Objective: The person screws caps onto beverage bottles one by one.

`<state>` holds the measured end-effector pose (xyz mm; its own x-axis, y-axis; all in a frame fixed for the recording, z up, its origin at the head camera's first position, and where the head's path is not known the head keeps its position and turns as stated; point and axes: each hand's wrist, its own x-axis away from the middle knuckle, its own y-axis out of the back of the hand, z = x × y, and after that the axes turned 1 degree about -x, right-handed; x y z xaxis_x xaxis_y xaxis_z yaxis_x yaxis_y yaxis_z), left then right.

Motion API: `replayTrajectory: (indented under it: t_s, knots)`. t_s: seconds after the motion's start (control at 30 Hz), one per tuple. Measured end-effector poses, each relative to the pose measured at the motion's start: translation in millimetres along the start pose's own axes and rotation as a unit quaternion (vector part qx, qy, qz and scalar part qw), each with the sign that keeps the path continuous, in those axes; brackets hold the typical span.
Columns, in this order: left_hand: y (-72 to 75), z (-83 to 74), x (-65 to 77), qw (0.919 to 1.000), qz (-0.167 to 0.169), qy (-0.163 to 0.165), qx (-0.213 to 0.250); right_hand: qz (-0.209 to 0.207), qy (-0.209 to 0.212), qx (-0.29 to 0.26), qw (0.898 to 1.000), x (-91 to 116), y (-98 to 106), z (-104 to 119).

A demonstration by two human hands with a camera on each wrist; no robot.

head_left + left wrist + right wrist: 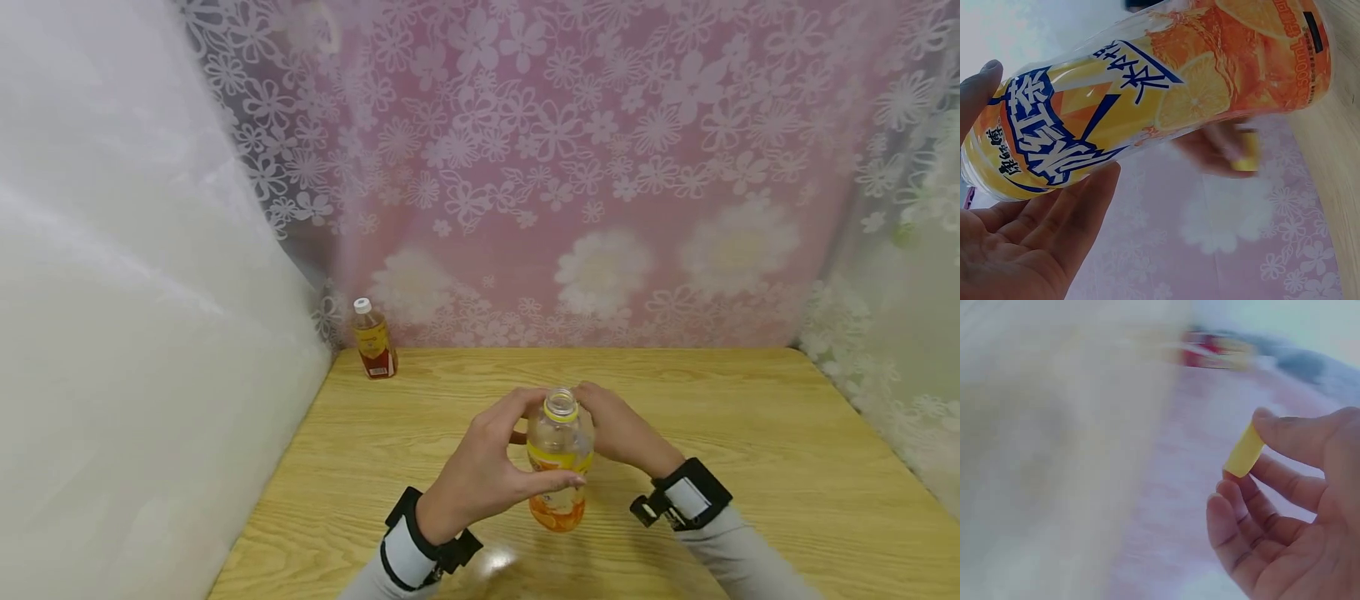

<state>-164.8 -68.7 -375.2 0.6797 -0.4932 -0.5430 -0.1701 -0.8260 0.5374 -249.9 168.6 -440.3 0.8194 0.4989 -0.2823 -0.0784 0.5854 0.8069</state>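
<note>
An uncapped clear plastic iced tea bottle point(557, 500) with a yellow and orange label stands upright in the head view, its open mouth facing up. My left hand point(480, 471) grips it, thumb across the near side and fingers behind. The left wrist view shows the label with lemon slices up close. Behind the bottle is my right hand point(622, 429), its fingertips partly hidden in the head view. In the right wrist view that hand pinches a yellow bottle cap point(1245, 451) between thumb and fingers, the other fingers loosely bent.
Another bottle point(375, 343), white-capped with a yellow and red label, stands at the table's back left corner. A wood-grain table point(720, 417) lies under the hands. A pink floral curtain point(525, 250) hangs behind, with a white sheet point(135, 333) along the left.
</note>
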Motion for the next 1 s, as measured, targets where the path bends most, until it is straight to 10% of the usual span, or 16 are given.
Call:
replayTrajectory:
  t_s: [0.13,0.37,0.6,1.0]
  knots:
    - [-0.4,5.1,3.2,0.9999,0.001,0.01,-0.008,-0.027,-0.006,0.023,0.999,10,45,36]
    - [-2.1,16.5,6.8,0.9996,0.002,0.02,-0.021,-0.095,0.1,0.002,0.99,24,96,91]
    - [-6.1,17.2,4.9,0.9998,0.009,0.014,-0.011,-0.098,0.212,0.001,0.972,26,101,121]
    - [-8.0,16.0,5.3,0.9997,0.015,0.016,-0.011,-0.078,0.241,0.011,0.967,26,91,124]
